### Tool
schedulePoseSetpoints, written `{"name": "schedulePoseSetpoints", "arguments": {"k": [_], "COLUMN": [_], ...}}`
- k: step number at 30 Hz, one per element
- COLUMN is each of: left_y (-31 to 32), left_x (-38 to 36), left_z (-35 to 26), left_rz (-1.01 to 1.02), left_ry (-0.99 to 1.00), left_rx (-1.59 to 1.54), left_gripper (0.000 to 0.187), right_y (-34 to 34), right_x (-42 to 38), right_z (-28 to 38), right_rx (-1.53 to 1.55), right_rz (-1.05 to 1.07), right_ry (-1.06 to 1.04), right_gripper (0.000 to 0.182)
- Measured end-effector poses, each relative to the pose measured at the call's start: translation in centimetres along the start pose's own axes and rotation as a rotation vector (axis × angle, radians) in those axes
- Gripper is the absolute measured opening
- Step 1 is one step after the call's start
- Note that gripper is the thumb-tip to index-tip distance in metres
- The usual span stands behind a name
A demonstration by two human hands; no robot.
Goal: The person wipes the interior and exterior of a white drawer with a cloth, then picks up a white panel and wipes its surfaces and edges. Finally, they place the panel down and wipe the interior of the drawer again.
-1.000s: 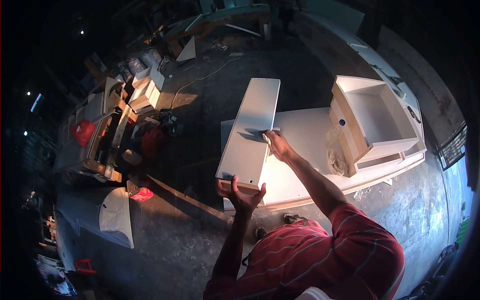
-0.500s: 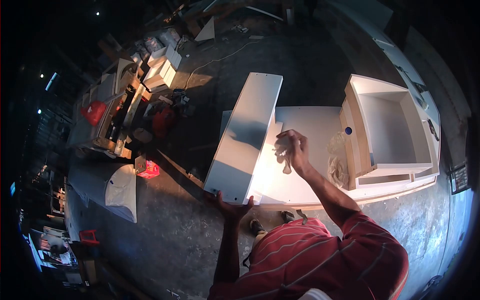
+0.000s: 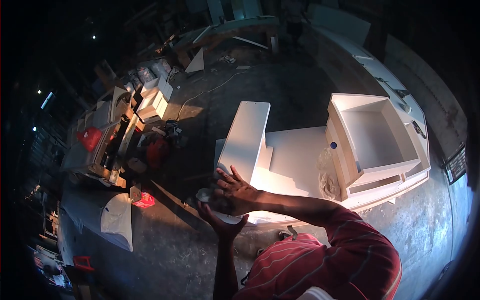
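Note:
A long white panel point(image 3: 245, 132) stands raised on the larger white board point(image 3: 295, 150). My left hand point(image 3: 225, 225) cups its near end from below, fingers and thumb curved around the edge. My right hand point(image 3: 237, 194) lies over the same end, fingers partly spread, with a pale crumpled rag point(image 3: 203, 195) showing past the fingertips; most of it is hidden. To the right, a white open box section point(image 3: 375, 130) with wooden edges is on the board. Beside it lie crumpled clear wrapping point(image 3: 328, 185) and a small blue round thing point(image 3: 333, 145).
At the left stand a cluttered workbench point(image 3: 100, 145) with a red bag point(image 3: 89, 138) on it, stacked white drawers point(image 3: 152, 102) and a red box point(image 3: 144, 200). A long white board point(image 3: 390, 85) with tools runs along the right. A cable point(image 3: 200, 94) crosses the floor.
My right hand has moved left and down with the rag, from above the board onto the near end of the panel. My left hand stays at that end. The view has shifted slightly.

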State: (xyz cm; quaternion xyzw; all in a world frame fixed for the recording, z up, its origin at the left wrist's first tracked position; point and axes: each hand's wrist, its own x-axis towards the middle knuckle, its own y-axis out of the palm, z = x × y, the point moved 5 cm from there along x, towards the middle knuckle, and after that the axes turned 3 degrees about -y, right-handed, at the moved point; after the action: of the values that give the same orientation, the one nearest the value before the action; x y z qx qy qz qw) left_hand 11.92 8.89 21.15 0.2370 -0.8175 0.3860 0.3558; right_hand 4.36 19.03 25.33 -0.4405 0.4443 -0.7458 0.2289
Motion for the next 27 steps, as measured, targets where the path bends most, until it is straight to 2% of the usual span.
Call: {"name": "schedulePoseSetpoints", "arguments": {"k": [1,2,4,5,6,8,10,12,13,14,16,17,18,19,20,21,23,26,27], "left_y": [0.7,0.4,0.6,0.1,-0.5,-0.9,-1.1,-0.3,-0.4,-0.4,-0.4,0.3,0.1,-0.5,-0.8,-0.6,1.0,2.0,1.7], "left_x": [-1.0,-1.1,-0.9,-0.6,-0.2,1.4,1.5,2.0,2.1,1.7,1.1,0.1,0.4,0.8,1.0,0.7,-0.7,-1.9,-1.8], "left_z": [0.9,0.8,0.8,0.4,0.2,-1.3,-1.2,-1.0,-1.2,-1.4,-0.7,0.8,0.7,0.4,0.2,0.1,0.8,1.6,1.4], "left_rz": [0.031,0.025,0.201,0.148,0.154,0.201,0.252,0.296,0.274,0.279,0.239,0.193,0.194,0.133,0.073,0.075,0.202,0.118,0.118], "left_ry": [-0.099,-0.102,-0.187,-0.137,-0.134,0.058,0.025,0.080,0.138,0.137,-0.071,-0.103,-0.100,-0.095,-0.092,-0.096,-0.247,-0.169,-0.132], "left_rx": [-0.083,-0.085,-0.030,-0.009,-0.014,0.133,0.066,-0.011,0.044,0.038,-0.175,-0.228,-0.226,-0.144,-0.063,-0.060,-0.104,-0.077,-0.021], "left_gripper": [0.117,0.117,0.114,0.111,0.111,0.110,0.107,0.100,0.102,0.102,0.105,0.113,0.113,0.118,0.123,0.123,0.133,0.139,0.135], "right_y": [0.5,0.0,-1.3,-0.7,-2.2,-3.3,-4.1,-6.3,-6.4,-5.4,-2.6,-1.9,0.7,4.8,5.4,5.6,4.6,4.0,3.1], "right_x": [0.1,0.2,0.0,-0.1,0.1,0.4,0.8,1.6,1.9,2.1,2.0,1.4,1.0,0.7,1.3,1.0,0.8,1.3,1.5], "right_z": [-0.3,-0.3,0.2,-0.6,-0.3,-0.4,0.1,1.4,1.8,1.5,0.5,0.6,-0.6,-3.2,-3.3,-3.1,-2.5,-2.4,-2.7], "right_rx": [-0.058,-0.062,0.141,0.227,0.170,0.409,0.296,0.146,0.062,0.063,0.086,-0.004,-0.004,0.481,0.965,0.969,1.483,1.407,1.414], "right_rz": [0.116,0.120,0.100,0.108,0.186,0.155,0.210,0.058,0.110,0.113,0.190,0.209,0.205,0.208,0.206,0.209,0.216,0.317,0.326], "right_ry": [-0.004,-0.008,-0.067,-0.101,-0.123,-0.012,0.019,-0.249,-0.270,-0.263,-0.320,-0.304,-0.304,-0.188,-0.059,-0.059,-0.017,-0.002,-0.007], "right_gripper": [0.065,0.065,0.060,0.052,0.048,0.049,0.053,0.066,0.073,0.073,0.074,0.065,0.065,0.058,0.052,0.052,0.048,0.052,0.052]}}
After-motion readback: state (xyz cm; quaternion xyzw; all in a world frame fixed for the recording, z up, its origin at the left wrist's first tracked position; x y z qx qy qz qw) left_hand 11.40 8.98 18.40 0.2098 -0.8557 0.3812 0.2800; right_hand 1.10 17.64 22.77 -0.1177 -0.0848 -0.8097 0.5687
